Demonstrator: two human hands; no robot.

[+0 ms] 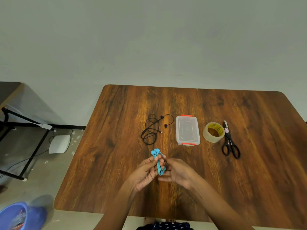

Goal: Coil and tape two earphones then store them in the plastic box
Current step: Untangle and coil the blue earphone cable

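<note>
At lower centre of the frame, the left hand (146,171) is pinching the blue earphone (159,163) in loops while the right hand (178,171), fingers curled at the cord, is winding it. No tape is on it yet. Above, the black earphone (153,128) is lying loose beside the closed box (187,130), tape (213,132) and scissors (230,141) untouched.

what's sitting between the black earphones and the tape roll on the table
The plastic box, lid on with orange clips, lies between the black earphones and the tape roll. It touches neither. The head view shows this.
</note>
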